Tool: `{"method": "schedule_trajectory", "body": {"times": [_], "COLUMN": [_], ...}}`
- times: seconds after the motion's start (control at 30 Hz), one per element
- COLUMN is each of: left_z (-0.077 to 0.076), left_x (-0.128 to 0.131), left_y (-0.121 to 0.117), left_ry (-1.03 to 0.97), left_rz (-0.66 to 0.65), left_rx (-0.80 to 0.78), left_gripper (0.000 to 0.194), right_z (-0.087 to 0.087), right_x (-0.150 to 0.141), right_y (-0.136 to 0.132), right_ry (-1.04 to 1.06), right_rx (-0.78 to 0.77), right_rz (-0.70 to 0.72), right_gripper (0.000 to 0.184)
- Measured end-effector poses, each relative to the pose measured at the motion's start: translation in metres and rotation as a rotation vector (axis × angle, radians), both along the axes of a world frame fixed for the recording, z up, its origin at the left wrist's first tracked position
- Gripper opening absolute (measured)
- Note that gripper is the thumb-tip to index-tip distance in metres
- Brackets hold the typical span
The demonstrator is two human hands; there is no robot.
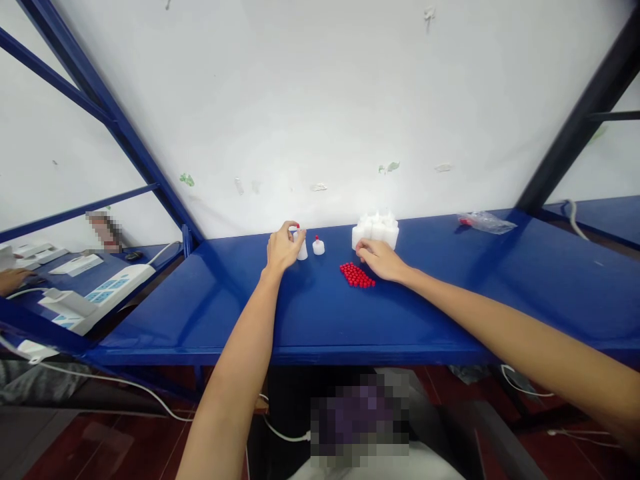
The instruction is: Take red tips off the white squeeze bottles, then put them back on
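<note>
My left hand [283, 249] is wrapped round a small white squeeze bottle [302, 251] with a red tip cap, standing on the blue table. Just right of it is another white bottle [319, 248], upright and also red-capped. My right hand [381, 259] hovers at the front of a cluster of white bottles [376, 230], its fingertips pinched together. Whatever may be between those fingers is too small to make out. Below and left of that hand lies a patch of small red caps [357, 275], spread in a single layer.
A clear plastic bag [486, 223] with something red inside lies at the back right of the blue table [200, 300]. Blue frame posts [125, 127] rise at the left. Beyond them are a white power strip [107, 293], cables and another person's hand [15, 281].
</note>
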State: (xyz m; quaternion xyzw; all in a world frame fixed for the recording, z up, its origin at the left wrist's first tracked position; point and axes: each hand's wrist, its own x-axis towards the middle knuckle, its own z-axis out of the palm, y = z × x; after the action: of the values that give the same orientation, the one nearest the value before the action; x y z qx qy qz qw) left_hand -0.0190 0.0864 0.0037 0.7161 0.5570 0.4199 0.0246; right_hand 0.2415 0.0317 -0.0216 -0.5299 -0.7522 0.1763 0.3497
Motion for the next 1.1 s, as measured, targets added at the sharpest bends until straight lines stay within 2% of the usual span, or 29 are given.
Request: {"method": "schedule_trajectory", "body": {"times": [0.13, 0.37, 0.43, 0.53, 0.63, 0.73, 0.8, 0.87, 1.0, 1.1], "left_z": [-0.005, -0.005, -0.004, 0.0, 0.003, 0.002, -0.001, -0.006, -0.013, -0.014], "left_x": [-0.002, -0.003, -0.003, 0.003, 0.019, 0.039, 0.048, 0.051, 0.05, 0.049], "left_y": [0.003, -0.001, -0.003, -0.009, -0.017, -0.026, -0.029, -0.029, -0.026, -0.025], "left_ry": [0.061, 0.041, -0.001, -0.015, 0.108, 0.208, 0.247, 0.269, 0.343, 0.411], "left_rz": [0.033, 0.075, 0.126, 0.137, -0.053, -0.382, -0.527, -0.598, -0.679, -0.699], "left_rx": [-0.025, -0.032, 0.012, 0.185, 0.287, 0.093, -0.028, -0.1, -0.2, -0.196], "left_gripper": [0.032, 0.035, 0.034, 0.02, 0.029, 0.033, 0.028, 0.019, 0.034, 0.036], "right_z": [0.001, 0.001, 0.0, 0.0, 0.0, 0.0, 0.0, -0.001, -0.001, 0.0], "right_x": [0.0, 0.001, 0.002, 0.003, 0.003, 0.004, 0.004, 0.004, 0.004, 0.003], "right_y": [0.0, 0.0, 0.001, 0.001, 0.002, 0.003, 0.004, 0.004, 0.004, 0.003], "right_ry": [0.004, 0.021, 0.026, 0.038, 0.04, 0.006, -0.012, -0.016, -0.008, -0.012], "right_rx": [-0.003, 0.003, 0.003, 0.007, 0.012, 0.022, 0.034, 0.042, 0.03, 0.027], "right_rz": [0.004, 0.014, 0.018, 0.033, 0.047, 0.048, 0.048, 0.053, 0.052, 0.047], "right_gripper": [0.019, 0.02, 0.022, 0.025, 0.028, 0.032, 0.033, 0.033, 0.031, 0.03]}}
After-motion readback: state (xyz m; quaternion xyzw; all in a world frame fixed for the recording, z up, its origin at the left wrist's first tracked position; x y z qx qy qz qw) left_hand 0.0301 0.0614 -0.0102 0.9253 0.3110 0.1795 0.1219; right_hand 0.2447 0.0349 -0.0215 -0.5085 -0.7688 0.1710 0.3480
